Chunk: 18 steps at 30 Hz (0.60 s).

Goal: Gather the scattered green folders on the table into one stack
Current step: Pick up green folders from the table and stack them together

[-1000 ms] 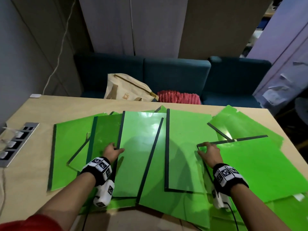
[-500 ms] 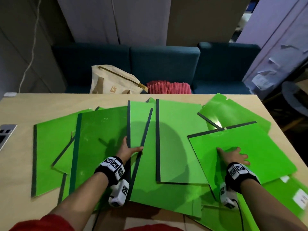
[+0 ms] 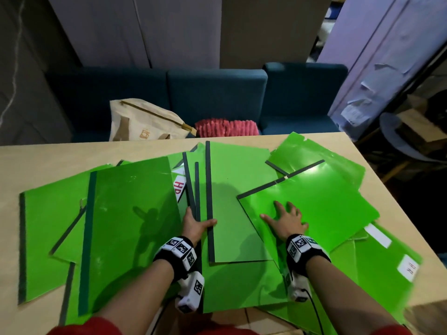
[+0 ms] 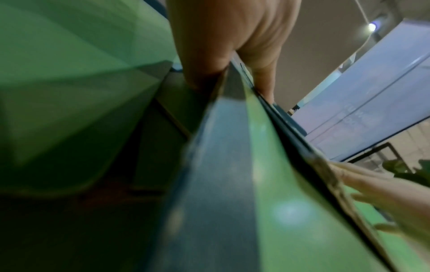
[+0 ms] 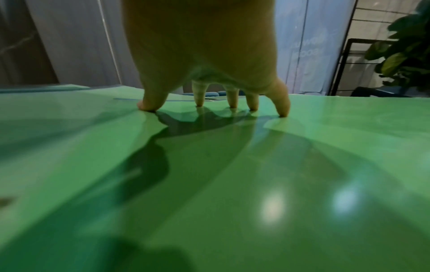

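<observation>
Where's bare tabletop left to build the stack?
Bare table runs along the far-left edge behind the green folders, plus a narrow strip by the right edge. The centre is crowded: left hand and right hand rest on overlapping folders.

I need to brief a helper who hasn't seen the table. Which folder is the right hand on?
On the table's right half, find the green folder lying tilted on top. Its dark spine faces away, and the right hand presses it with spread fingers.
</observation>
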Tool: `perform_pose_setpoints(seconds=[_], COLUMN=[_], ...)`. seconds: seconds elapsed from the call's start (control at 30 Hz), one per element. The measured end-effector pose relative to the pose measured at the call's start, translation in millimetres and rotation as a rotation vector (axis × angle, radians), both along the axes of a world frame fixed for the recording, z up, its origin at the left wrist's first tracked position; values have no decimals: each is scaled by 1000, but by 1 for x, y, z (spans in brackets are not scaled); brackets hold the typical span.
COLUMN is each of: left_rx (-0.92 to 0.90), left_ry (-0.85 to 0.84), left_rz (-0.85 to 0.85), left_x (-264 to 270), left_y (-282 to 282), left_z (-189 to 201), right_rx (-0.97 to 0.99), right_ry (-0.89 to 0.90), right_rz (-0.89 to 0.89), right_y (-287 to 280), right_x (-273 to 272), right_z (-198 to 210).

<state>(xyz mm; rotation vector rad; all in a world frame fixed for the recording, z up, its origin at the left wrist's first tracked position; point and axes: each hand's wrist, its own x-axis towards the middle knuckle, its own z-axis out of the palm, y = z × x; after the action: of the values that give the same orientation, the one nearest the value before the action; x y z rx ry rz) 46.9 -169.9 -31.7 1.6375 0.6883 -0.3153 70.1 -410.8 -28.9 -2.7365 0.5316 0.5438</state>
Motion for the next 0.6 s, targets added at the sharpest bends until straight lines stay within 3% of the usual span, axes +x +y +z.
perform_pose_setpoints(seconds=[0.13,0.2,0.6], left_rx=[-11,-7,118], left_ry=[-58,-63,-4], left_rz=[-11,-32,-61], left_x=[-6,-11,-34], left_y=[17,26,82], left_z=[5,8,9], right_rx=[31,73,71], right_ry=[-13,51,122], right_rz=[-643,-802,-386], right_y=[-52,-73,-33], right_x=[-9,-14,-24], right_z=[2,2,8])
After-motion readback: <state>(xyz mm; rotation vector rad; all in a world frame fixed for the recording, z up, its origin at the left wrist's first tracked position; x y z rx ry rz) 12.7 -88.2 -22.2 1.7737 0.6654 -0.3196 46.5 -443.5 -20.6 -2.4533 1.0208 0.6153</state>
